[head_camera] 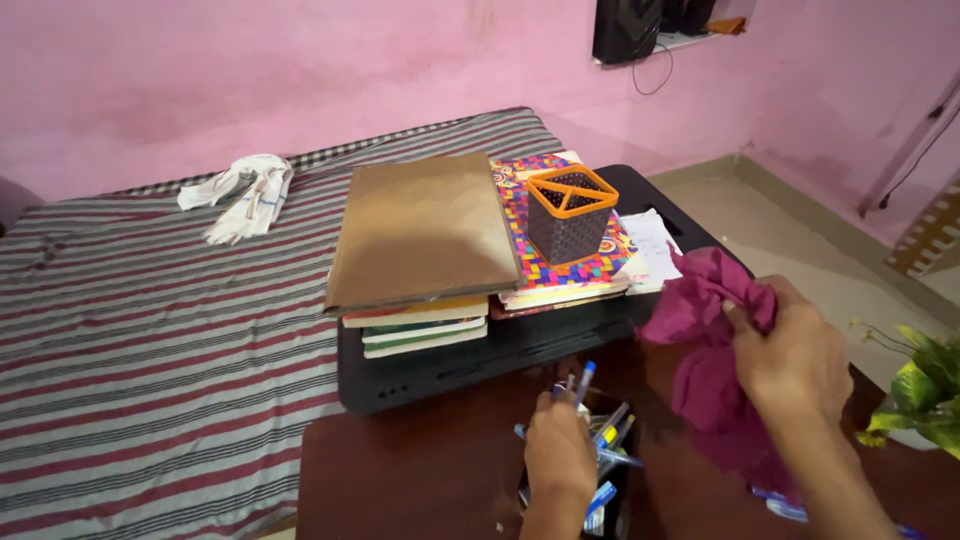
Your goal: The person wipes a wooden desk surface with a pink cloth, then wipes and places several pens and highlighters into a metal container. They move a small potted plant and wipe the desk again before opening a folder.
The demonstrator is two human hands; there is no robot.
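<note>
— Counting from my feed: how many pens do you make out under my left hand [560, 455]?

— Several blue pens [610, 432] in a dark holder [620, 500]; I cannot fix the number, the hand covers most. One pen stands up just above the fingers. I cannot tell whether that grip is closed on a pen.

— And my right hand [795, 355]?

— Its grip is closed on one crumpled magenta cloth [700, 320], which hangs down onto the brown table [420, 470]. The forearm comes in from the lower right, knuckles up.

— Beyond the hands?

— One black lap desk [520, 345], carrying two stacks of books [425, 235] and one mesh cup [570, 215] with an orange rim. Farther left, one white cloth [240, 195] on the striped bed [130, 330]. Right of the cloth hand, one plant [925, 390].
</note>
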